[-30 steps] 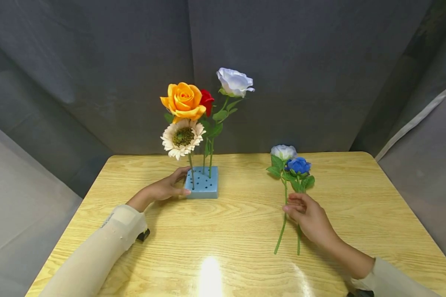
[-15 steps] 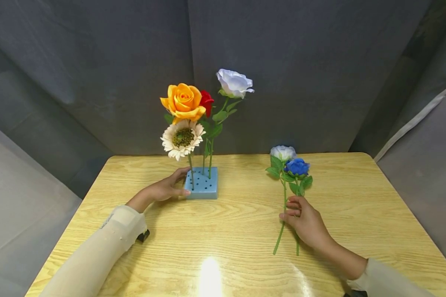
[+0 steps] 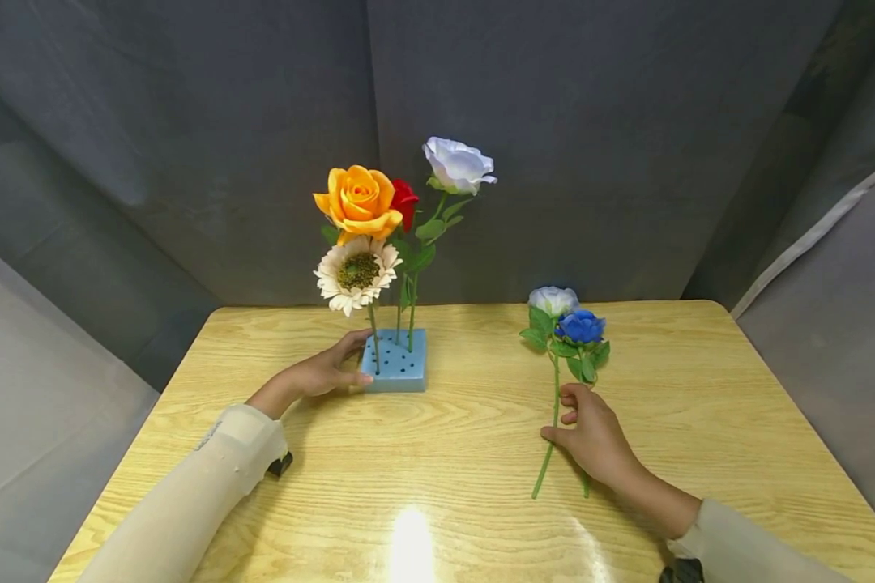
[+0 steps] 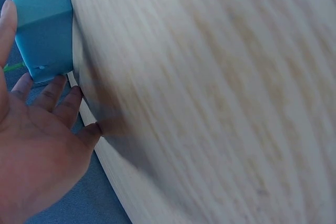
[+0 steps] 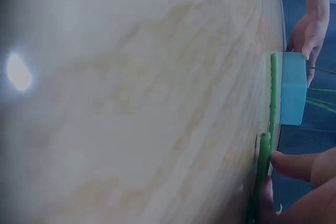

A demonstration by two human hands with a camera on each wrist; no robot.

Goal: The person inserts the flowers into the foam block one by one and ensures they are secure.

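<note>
My left hand holds the left side of a blue foam block full of holes, thumb at the front corner and fingers at the rear. In the left wrist view the fingertips meet the block's side. An orange rose, a cream sunflower, a red rose and a pale lavender rose rise from the block. On the right, my right hand spreads thumb and fingers over the stems of a lying white rose and blue rose. Its thumb crosses the white rose's stem.
A wooden table bears everything, with its far edge close behind the block and the lying roses' heads. Dark grey curtains hang behind it, and grey cloth flanks the left side.
My right hand has slid slightly left and nearer along the stems, and its thumb has spread away from the fingers. The left hand and the block stay where they were.
</note>
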